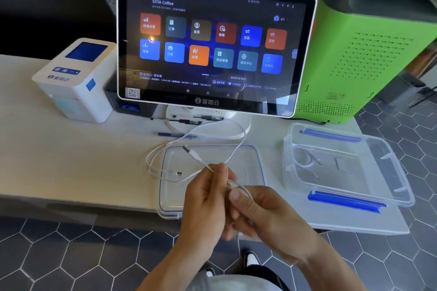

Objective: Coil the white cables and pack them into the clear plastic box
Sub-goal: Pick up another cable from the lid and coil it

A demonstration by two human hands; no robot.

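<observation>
- Left hand (208,198) fingers pinch white cable (196,156) above clear lid (257,163).
- Right hand (262,215) fingers grip same cable.
- Clear plastic box (387,172) holds one coiled cable (303,158).

Box (387,168) — clear glossy plastic; screen (212,42) — glossy.

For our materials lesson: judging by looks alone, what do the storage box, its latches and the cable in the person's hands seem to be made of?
Clear box: likely glossy transparent plastic; the table shows through its walls.
Blue latches: opaque plastic, it seems, smooth with a slight sheen.
White cable: soft rubbery or plastic sheath, as it bends in loose loops; its plug has a greyish, metal-looking tip.
</observation>
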